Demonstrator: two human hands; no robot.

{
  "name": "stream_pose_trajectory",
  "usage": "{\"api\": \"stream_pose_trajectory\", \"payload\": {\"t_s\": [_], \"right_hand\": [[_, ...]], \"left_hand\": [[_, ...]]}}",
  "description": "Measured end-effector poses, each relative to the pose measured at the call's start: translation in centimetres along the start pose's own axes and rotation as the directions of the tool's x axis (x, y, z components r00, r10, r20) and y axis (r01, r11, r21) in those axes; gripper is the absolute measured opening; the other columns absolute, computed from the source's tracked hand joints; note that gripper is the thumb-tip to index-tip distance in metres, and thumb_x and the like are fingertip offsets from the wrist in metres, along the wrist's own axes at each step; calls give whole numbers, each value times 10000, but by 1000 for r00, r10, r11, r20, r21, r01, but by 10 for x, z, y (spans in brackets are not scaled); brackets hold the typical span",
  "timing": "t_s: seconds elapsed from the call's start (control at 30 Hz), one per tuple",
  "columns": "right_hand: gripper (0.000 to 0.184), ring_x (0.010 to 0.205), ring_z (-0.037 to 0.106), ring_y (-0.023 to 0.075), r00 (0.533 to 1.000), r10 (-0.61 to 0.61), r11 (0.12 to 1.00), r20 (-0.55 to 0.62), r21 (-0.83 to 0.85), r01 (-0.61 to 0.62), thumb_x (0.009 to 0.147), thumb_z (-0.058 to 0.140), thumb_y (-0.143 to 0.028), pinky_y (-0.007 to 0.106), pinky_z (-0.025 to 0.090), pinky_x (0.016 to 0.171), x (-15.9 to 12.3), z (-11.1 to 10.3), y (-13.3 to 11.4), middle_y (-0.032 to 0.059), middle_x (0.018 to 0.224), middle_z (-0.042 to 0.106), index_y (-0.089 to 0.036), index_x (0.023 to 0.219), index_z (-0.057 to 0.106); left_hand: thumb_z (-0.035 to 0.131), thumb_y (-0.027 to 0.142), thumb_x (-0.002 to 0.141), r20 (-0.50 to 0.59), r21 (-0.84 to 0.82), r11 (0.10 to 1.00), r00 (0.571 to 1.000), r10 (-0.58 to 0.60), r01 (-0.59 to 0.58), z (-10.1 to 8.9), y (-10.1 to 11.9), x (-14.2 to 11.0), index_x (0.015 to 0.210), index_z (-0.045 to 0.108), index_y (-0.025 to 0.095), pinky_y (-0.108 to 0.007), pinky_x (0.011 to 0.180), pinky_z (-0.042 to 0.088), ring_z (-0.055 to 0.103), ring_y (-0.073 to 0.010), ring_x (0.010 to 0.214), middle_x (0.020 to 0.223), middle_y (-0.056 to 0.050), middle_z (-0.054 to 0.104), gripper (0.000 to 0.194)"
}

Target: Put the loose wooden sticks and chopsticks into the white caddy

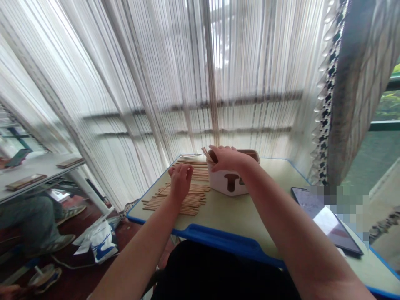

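Wooden chopsticks (pixel 187 204) lie side by side in two rough rows on the left half of a small table. Over them is my left hand (pixel 181 177), its fingers curled and pressed together; what they pinch, if anything, is too small to make out. A white utensil holder (pixel 218 181) with brown openings stands behind and to the right of the rows. My right hand (pixel 229 157) reaches over its top, thumb on the near side and fingers across the rim, gripping it. A few light sticks (pixel 205 152) poke up at its left end, beside my right fingertips.
The pale tabletop (pixel 243 214) has a raised blue edge (pixel 218 235). A tablet or large phone (pixel 331 225) lies at the right. Sheer curtains (pixel 250 83) hang behind. At left, another person's leg (pixel 34 221) shows beneath a white table (pixel 40 168); a plastic bag (pixel 100 239) lies on the floor.
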State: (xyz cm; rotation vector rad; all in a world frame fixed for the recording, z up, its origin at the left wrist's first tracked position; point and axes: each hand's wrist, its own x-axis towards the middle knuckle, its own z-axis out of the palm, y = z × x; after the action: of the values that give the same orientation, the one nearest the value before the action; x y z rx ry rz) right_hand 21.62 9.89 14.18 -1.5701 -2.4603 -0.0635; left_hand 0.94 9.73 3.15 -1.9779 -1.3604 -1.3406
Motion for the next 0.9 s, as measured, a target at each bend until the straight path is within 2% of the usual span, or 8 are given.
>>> {"api": "stream_pose_trajectory", "payload": {"t_s": [0.07,0.13,0.23,0.37,0.53,0.63,0.77,0.9], "right_hand": [[901,1095,454,349,1000,2,1000,-5,-13,-2,592,665,-504,483,320,913,-1,-1,-2,150,1214,508,-226,1370,305],[868,1079,463,346,1000,7,1000,-9,-29,-7,602,658,-496,482,325,907,-3,-1,-3,152,1192,518,-217,1357,332],[849,1070,465,346,1000,6,999,-13,-46,-7,605,657,-490,481,327,904,-3,-1,-5,157,1174,523,-210,1346,350],[846,1071,463,346,1000,5,999,-12,-44,-6,602,657,-504,478,332,901,-4,-1,-6,153,1174,521,-216,1338,356],[744,1030,483,337,1000,7,999,-22,-51,-8,599,658,-492,463,360,872,-4,-2,-6,143,1118,544,-210,1253,443],[738,1022,484,342,999,7,998,-35,-57,-9,587,657,-510,469,363,865,-3,0,-5,139,1125,539,-218,1234,452],[727,1012,488,340,999,10,998,-41,-59,-12,583,652,-519,469,369,850,0,2,-5,136,1113,542,-220,1216,458],[683,1009,486,337,999,5,998,-51,-61,-8,587,648,-516,469,365,856,2,4,-4,131,1098,548,-215,1178,485]], "left_hand": [[405,298,889,-185,-12,999,982,-34,32,-4,-5,0,864,524,183,-339,822,295,512,-172,800,792,-45,566,167],[404,285,883,-356,-22,998,932,-64,60,-7,-10,0,865,500,176,-352,823,298,497,-181,794,781,-52,544,146],[396,277,879,-488,-14,997,869,-78,82,-11,-15,1,860,474,171,-363,811,301,484,-189,793,774,-57,525,132],[385,280,878,-512,13,996,856,-73,92,-15,-16,2,857,467,171,-371,802,297,483,-197,804,771,-64,520,138],[441,303,858,-373,73,997,927,48,-22,-19,-11,-3,841,505,185,-384,815,278,508,-196,794,762,-56,551,135],[465,337,845,-319,51,995,943,100,-88,-19,-5,-8,823,509,196,-391,826,276,523,-197,803,764,-46,560,150],[439,352,853,-417,18,992,901,120,-124,-17,-3,-9,811,489,197,-407,842,282,524,-199,812,780,-59,552,168],[411,313,866,-529,-38,999,849,2,-26,-17,-6,-2,852,464,178,-398,847,323,525,-186,829,815,-73,542,145]]}}
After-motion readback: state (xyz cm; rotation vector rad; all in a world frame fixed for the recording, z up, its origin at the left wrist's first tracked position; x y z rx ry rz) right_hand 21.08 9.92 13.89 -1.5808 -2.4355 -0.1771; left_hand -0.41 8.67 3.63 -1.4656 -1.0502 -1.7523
